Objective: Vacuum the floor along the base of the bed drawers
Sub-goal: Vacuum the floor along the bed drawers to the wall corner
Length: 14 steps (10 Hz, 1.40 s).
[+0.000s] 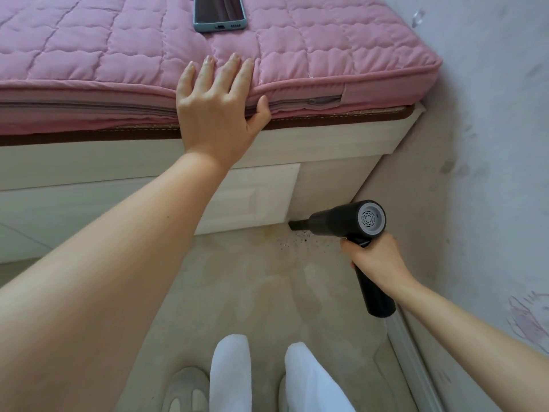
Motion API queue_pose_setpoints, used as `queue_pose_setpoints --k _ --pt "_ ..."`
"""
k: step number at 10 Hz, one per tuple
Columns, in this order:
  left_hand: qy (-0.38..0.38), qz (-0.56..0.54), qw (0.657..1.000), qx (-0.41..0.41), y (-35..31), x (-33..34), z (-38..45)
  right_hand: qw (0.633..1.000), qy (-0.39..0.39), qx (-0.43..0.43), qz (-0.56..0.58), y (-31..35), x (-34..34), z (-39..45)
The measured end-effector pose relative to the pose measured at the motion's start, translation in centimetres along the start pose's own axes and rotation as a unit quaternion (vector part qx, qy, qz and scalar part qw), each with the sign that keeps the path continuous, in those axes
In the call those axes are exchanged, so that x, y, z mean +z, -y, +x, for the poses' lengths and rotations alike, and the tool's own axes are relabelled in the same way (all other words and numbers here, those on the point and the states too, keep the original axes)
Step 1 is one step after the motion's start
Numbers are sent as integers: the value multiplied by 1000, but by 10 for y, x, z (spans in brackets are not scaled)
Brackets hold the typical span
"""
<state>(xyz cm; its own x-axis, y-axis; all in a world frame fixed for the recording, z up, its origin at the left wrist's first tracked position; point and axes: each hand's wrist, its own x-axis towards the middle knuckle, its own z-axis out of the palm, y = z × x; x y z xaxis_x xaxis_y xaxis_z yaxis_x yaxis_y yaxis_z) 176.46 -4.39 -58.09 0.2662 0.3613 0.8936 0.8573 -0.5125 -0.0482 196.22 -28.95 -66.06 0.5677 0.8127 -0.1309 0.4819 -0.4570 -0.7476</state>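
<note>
My right hand grips the handle of a black handheld vacuum. Its nozzle touches the floor at the base of the white bed drawer, near the corner of the bed frame. Dark crumbs and dust lie on the beige floor just beside the nozzle. My left hand rests flat on the edge of the pink quilted mattress, fingers straight on top and thumb against its side.
A phone in a teal case lies on the mattress at the top. The wall runs close along the right, with a skirting strip at its foot. My legs in white trousers and light shoes stand below.
</note>
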Motion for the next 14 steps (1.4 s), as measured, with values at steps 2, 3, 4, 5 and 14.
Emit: queue_pose_setpoints --k 2,3,4,5,14 --pt "6 -2 1000 -1 1 -1 0 1000 -8 -9 -9 -7 -10 5" --pt "5 0 1000 1 0 -1 0 1000 -13 -21 -15 -10 -14 9" --pt "8 -2 1000 1 0 -1 -1 999 -14 -31 -15 -10 -19 9" --pt "9 -2 1000 0 0 -1 -1 999 -15 -36 -26 -13 -24 10" --pt "26 -14 999 -11 -1 -4 0 991 -69 6 -111 -24 -47 11"
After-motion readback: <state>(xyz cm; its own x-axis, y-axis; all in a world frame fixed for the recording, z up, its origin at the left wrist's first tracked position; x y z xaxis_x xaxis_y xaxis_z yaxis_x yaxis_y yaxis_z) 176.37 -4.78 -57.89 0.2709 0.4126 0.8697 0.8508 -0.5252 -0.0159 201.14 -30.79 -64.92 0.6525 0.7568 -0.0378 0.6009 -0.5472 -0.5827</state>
